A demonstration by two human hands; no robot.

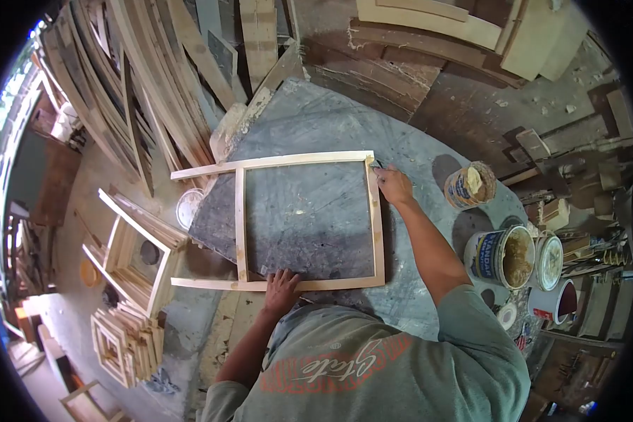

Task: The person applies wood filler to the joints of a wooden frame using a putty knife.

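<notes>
A pale wooden frame (240,225) lies flat on a grey work table (316,116), two of its rails running on past the crossbar to the left. My left hand (283,290) rests on the near rail, right of the crossbar, its fingers apart and reaching over the wood. At the far right corner of the frame is my right hand (394,184), its fingers bent together against the upright. Something small and dark shows at those fingertips, too small to name.
To the right stand an open putty tub (464,188), a larger bucket (487,259) and a red and white can (550,302). Long boards (162,70) lean at the upper left. Stacked wooden frames (126,344) stand at the lower left, near a white lid (190,207).
</notes>
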